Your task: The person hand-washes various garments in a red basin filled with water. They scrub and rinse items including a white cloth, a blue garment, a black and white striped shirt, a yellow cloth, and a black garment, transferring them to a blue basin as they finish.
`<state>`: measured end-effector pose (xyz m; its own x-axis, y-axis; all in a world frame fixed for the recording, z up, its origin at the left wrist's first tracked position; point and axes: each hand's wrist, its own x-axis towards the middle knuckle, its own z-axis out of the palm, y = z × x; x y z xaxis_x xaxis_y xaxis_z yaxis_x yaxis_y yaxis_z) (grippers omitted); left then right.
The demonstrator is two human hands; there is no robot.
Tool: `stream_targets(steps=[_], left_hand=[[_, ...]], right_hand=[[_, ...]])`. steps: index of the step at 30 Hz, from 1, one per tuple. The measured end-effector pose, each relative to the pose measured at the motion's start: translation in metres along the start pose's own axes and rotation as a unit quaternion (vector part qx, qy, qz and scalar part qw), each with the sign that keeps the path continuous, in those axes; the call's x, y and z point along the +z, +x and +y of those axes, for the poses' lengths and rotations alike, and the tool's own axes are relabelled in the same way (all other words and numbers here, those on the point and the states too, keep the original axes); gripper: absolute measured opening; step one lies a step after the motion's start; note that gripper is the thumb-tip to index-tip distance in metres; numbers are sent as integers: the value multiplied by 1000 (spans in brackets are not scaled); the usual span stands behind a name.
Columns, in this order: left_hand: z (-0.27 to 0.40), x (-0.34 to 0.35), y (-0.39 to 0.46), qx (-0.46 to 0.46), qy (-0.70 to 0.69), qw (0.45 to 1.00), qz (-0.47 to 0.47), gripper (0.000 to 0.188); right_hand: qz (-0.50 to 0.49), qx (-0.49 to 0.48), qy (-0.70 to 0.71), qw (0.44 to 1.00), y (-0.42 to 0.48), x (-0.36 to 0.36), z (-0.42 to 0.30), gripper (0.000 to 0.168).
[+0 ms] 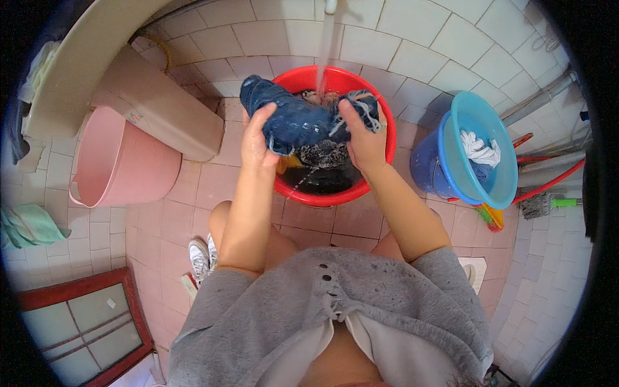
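Observation:
A wet, dark blue denim garment (300,118) with frayed pale threads is stretched between my hands above a red plastic basin (390,140). My left hand (258,133) grips its left end, thumb on top. At the frayed end on the right, my right hand (362,133) is closed around the cloth. Water (322,58) runs from a tap (331,7) into the basin behind the garment. Dark water (321,181) with foam lies in the basin, along with something yellow (288,163) and other soaked cloth that the garment partly hides.
A pink tub (140,164) stands at left beside a washbasin pedestal (169,106). On the right, a light blue basin (508,169) holding white cloth (478,147) rests tilted on a blue bucket (428,162). A brush (537,205) and red hose (556,180) are farther right. White shoes (199,257) are at lower left.

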<state>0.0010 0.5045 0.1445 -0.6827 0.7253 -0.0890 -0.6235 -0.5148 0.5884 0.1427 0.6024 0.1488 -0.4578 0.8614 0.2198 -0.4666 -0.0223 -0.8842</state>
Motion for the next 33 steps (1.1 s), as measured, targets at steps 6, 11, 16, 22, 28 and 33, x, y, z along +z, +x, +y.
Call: stream_targets(steps=[6, 11, 16, 22, 28, 33], left_hand=[[8, 25, -13, 151, 362, 913, -117, 52], [6, 40, -28, 246, 567, 754, -221, 42], [-4, 51, -42, 396, 598, 612, -333, 32], [-25, 30, -59, 439, 604, 432, -506, 19], [-65, 9, -56, 450, 589, 458, -491, 22], [-81, 67, -25, 157, 540, 816, -135, 59]], right_hand=[[-8, 290, 161, 943, 17, -12, 35, 18], [-112, 347, 124, 923, 21, -8, 44, 15], [-308, 312, 111, 892, 34, -20, 75, 13], [-311, 229, -310, 869, 26, -2, 69, 12], [-109, 185, -388, 896, 20, -60, 59, 47], [229, 60, -239, 942, 75, -166, -107, 21]])
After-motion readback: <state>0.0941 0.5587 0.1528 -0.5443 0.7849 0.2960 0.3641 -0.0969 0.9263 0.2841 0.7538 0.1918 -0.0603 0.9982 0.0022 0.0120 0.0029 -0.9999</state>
